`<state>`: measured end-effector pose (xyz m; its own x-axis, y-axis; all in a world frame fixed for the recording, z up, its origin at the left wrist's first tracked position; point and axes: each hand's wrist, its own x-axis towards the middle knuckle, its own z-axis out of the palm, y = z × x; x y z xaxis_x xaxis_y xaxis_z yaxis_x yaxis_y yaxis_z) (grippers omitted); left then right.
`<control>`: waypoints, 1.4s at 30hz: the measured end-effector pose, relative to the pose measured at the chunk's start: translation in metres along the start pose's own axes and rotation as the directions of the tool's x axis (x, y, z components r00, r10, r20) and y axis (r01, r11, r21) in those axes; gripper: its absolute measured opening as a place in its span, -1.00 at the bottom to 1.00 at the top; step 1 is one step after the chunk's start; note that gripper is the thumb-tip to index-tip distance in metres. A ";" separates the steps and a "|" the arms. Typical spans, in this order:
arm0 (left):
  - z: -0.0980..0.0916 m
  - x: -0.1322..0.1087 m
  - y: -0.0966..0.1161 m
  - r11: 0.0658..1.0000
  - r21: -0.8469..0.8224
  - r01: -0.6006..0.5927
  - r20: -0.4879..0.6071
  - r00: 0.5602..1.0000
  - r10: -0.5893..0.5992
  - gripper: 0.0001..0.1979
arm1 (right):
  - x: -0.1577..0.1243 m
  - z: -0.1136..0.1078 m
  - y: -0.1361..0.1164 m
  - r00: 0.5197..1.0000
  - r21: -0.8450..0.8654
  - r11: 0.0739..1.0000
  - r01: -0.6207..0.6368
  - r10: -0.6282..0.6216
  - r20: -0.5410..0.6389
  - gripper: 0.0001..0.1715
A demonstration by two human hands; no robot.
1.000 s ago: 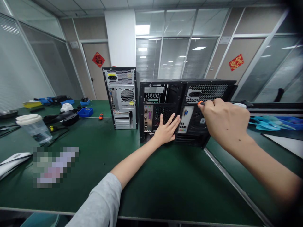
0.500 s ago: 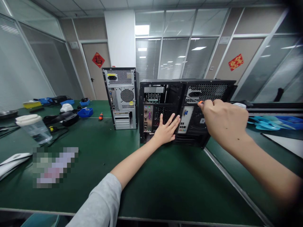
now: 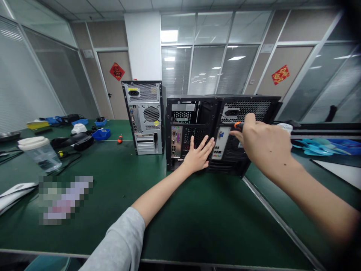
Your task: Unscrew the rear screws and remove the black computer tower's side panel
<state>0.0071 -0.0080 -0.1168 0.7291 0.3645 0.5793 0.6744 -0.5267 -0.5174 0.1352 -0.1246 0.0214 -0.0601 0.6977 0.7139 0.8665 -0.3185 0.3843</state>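
Two black computer cases stand side by side with their backs toward me. My left hand (image 3: pixel 199 154) lies spread over the lower back of the left black case (image 3: pixel 207 109), its fingertips reaching the edge of the right black case (image 3: pixel 248 99). My right hand (image 3: pixel 263 139) is closed around a screwdriver (image 3: pixel 238 125) with an orange and black handle. Its thin shaft points left, to the rear edge of the right case just below the power socket (image 3: pixel 232 112). The tip is too small to make out. Part of the right case's back is hidden behind my right hand.
A grey-backed computer tower (image 3: pixel 145 113) stands left of the black cases. Another orange screwdriver (image 3: pixel 120 139) and a blue bin (image 3: pixel 101 134) are further left, near a lidded cup (image 3: pixel 39 152). Light-blue items (image 3: pixel 313 146) lie at the right, beyond a metal table strip (image 3: pixel 282 222).
My right hand has shifted its grip on the screwdriver; the thumb sits lower and more of the orange handle shows. My left hand and the cases have stayed in place.
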 end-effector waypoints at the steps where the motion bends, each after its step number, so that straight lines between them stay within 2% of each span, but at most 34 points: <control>1: 0.000 0.000 0.000 1.000 -0.002 -0.001 0.003 1.000 0.001 -0.19 | 0.000 0.000 0.000 1.000 -0.004 1.000 0.008 -0.008 0.005 -0.75; 5: -0.001 0.000 0.000 1.000 0.001 0.004 0.024 1.000 -0.004 -0.22 | -0.002 0.001 0.000 1.000 -0.031 0.999 0.028 -0.028 0.001 -0.85; 14: 0.003 0.000 0.000 1.000 -0.004 0.001 -0.014 1.000 -0.001 -0.19 | -0.001 0.002 0.000 0.996 0.008 0.999 0.039 -0.039 0.081 -0.85; 31: 0.001 0.000 0.000 1.000 0.001 -0.004 0.000 1.000 0.004 -0.20 | -0.001 -0.002 0.002 0.985 0.022 1.000 0.014 -0.018 0.170 -0.82; 36: 0.002 0.000 0.000 1.000 0.000 -0.001 -0.004 1.000 0.001 -0.20 | -0.002 0.000 0.003 0.988 0.018 1.000 0.019 -0.021 0.150 -0.83; 42: 0.001 0.000 0.000 1.000 0.001 0.002 0.003 1.000 -0.002 -0.20 | -0.003 0.009 0.004 0.998 0.017 0.999 0.038 -0.039 0.050 -0.79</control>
<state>0.0074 -0.0074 -0.1170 0.7281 0.3680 0.5783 0.6760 -0.5253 -0.5168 0.1433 -0.1223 0.0155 -0.0692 0.7405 0.6684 0.8719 -0.2807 0.4013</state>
